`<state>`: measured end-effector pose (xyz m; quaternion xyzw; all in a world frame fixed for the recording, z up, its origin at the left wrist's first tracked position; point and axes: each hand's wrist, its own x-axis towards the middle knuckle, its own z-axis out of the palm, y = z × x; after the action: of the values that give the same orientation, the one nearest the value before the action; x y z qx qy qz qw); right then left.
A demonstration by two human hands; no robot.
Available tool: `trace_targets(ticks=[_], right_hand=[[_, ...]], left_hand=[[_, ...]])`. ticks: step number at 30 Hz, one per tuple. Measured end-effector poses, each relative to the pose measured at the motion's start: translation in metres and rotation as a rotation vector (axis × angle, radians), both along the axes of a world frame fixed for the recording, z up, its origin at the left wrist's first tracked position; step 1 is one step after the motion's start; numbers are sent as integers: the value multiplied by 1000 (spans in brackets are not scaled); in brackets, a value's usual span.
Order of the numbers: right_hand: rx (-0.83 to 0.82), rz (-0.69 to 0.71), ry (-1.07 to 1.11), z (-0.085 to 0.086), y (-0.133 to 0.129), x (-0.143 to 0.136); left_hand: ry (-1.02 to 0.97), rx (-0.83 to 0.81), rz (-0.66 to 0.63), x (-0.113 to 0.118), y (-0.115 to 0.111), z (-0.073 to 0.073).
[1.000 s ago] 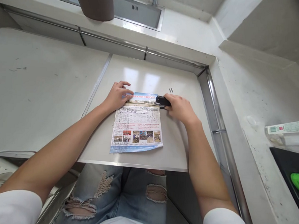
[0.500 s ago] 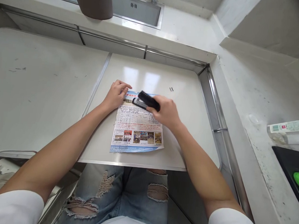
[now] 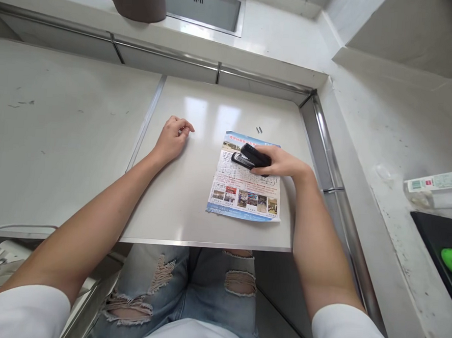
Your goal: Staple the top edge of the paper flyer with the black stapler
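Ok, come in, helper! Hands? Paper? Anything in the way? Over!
Right hand gripping black stapler over printed sheet. Left hand on table, nothing seen in it. Two small metal strips just past sheet's far edge, not touching it.

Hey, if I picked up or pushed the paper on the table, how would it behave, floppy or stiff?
The paper would likely be light and floppy, since it looks like a thin printed sheet. Pushed, it may slide fairly easily, as the table looks smooth and glossy. Its ragged lower left edge might snag a little.
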<state>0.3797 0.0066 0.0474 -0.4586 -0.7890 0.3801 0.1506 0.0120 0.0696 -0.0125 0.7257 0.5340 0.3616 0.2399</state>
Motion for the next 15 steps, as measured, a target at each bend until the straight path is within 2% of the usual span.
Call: trace_targets(ticks=[3, 5, 10, 12, 15], right_hand=[[-112, -34, 115, -3, 1, 17], [-124, -123, 269, -10, 3, 22], [89, -580, 626, -35, 21, 26], [138, -656, 684, -44, 28, 28], [136, -688, 693, -51, 33, 32]], left_hand=[[-2, 0, -15, 0, 0, 1], [-7, 4, -12, -1, 0, 1], [-18, 1, -22, -2, -2, 2], [-24, 9, -20, -2, -2, 2], [-26, 19, -17, -1, -2, 1]])
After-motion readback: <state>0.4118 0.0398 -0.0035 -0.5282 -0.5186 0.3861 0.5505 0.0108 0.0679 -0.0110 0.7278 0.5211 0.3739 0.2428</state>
